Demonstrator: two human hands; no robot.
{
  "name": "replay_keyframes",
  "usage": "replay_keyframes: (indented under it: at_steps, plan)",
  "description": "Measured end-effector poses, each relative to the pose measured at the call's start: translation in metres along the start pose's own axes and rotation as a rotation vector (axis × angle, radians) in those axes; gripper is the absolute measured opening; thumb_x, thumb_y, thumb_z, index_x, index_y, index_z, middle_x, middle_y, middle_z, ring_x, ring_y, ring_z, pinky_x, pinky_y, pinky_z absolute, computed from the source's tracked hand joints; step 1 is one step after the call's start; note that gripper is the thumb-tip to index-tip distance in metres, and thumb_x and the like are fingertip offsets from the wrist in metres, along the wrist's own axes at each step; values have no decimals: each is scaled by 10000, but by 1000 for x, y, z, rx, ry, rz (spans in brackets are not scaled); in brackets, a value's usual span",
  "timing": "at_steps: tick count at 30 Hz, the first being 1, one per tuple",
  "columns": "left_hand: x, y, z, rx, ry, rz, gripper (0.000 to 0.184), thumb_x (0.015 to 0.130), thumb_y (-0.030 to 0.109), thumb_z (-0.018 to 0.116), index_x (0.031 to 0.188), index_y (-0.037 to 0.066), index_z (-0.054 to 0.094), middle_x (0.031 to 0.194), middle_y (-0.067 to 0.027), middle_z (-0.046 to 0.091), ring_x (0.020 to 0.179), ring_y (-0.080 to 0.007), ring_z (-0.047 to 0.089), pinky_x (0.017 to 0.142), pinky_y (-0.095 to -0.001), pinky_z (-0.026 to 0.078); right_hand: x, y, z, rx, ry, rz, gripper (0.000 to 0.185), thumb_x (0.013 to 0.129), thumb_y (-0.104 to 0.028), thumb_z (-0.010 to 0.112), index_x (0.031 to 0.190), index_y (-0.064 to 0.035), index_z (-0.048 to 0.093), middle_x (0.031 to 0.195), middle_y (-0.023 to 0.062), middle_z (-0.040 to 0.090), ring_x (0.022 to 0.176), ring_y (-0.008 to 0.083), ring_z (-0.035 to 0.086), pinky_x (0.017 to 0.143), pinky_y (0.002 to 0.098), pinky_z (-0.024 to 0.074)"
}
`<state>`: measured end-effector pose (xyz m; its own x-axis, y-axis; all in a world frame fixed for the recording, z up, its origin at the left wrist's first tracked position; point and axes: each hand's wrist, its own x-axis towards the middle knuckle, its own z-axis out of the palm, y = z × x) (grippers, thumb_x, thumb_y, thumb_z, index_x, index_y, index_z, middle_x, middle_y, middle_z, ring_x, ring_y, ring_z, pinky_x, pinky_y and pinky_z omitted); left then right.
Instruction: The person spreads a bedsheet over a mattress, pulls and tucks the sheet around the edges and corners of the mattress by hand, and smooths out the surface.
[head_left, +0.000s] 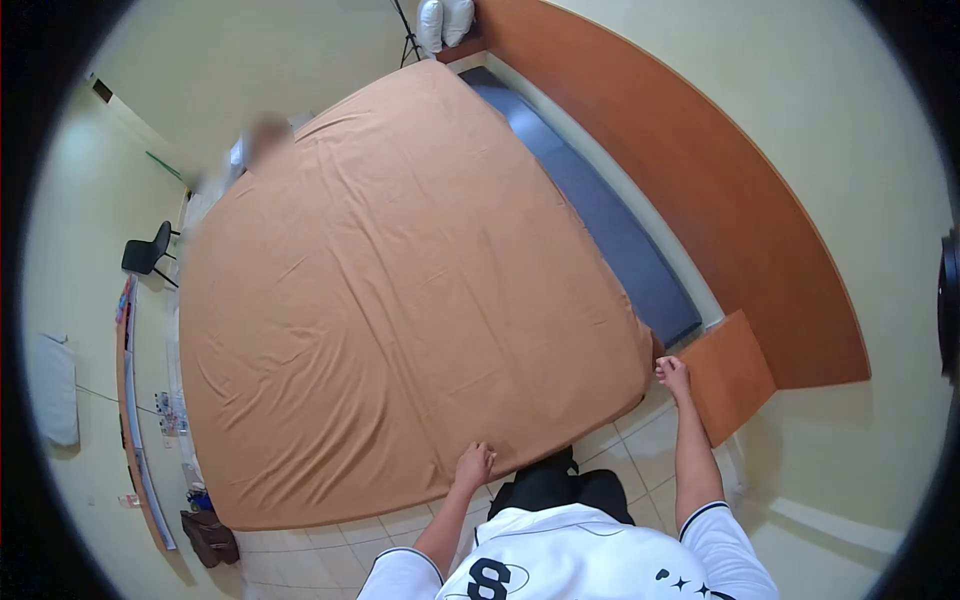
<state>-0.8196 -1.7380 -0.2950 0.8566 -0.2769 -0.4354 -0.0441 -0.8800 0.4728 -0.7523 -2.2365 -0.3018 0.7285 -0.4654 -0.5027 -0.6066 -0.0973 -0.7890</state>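
A tan bed sheet (pixel 420 270) covers a large mattress, with wrinkles running along its length and bunched folds toward the near left. My left hand (pixel 475 466) is at the mattress's near edge, its fingers curled on the sheet. Beside the near right corner of the mattress is my right hand (pixel 674 376), fingers bent closed. It is close to the sheet's corner and the wooden bedside top; whatever may be in its fingers is too small to make out.
A blue-grey base (pixel 590 215) shows between the mattress and a wooden headboard (pixel 690 150). A wooden bedside top (pixel 728 380) stands at the right. White pillows (pixel 444 22) are at the far end. A blurred person (pixel 268 145) is at the far left side, beyond a black chair (pixel 148 250).
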Motion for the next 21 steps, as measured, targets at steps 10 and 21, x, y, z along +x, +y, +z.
replay_keyframes:
  at_steps: [10,21]
  plan:
    - [87,129,52,195,-64,452,213,854,262,528,962,78,517,896,-119,516,864,-274,528,735,-379,406,132,8,50,-456,154,-165,252,845,-244,543,934,-21,620,907,145,640,877,299,596,778,372,448]
    - [218,219,58,-96,192,298,199,824,242,587,909,69,538,809,-114,511,769,-271,530,680,-364,411,315,3,124,-358,137,-142,310,845,-288,566,1009,-29,610,961,153,636,912,285,598,805,358,451]
